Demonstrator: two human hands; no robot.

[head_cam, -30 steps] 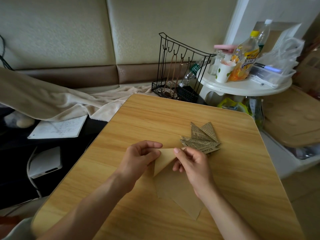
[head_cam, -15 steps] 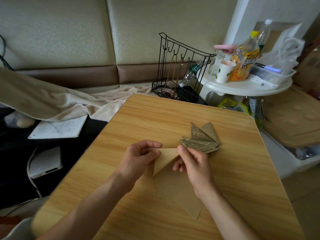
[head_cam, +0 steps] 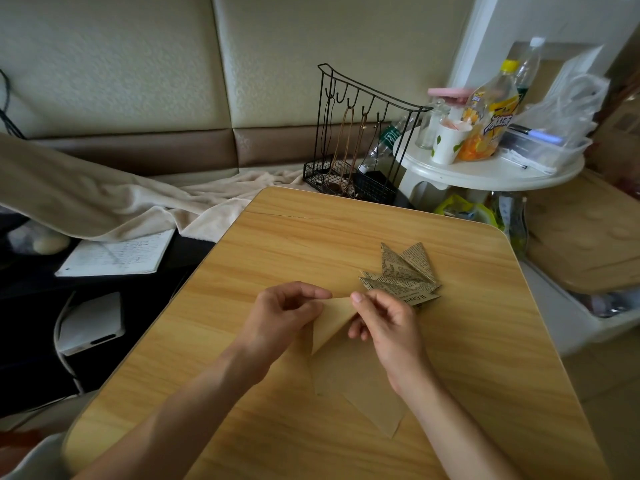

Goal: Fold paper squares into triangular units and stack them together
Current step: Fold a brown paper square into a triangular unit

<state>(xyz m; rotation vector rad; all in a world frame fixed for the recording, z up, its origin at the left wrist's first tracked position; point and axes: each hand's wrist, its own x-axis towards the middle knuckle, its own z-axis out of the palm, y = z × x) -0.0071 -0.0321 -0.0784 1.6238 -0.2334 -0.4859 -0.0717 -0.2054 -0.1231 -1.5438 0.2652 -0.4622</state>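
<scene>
Your left hand [head_cam: 285, 315] and right hand [head_cam: 384, 322] are close together over the middle of the wooden table [head_cam: 284, 237], each pinching the top edge of a plain brown paper [head_cam: 360, 382], whose upper corner is folded over into a lighter triangular flap. The rest of the sheet lies flat toward you, ending in a point, though your right wrist hides part of it. Just beyond your right hand sits a fanned stack of folded triangles [head_cam: 403, 275] in newsprint-patterned paper.
</scene>
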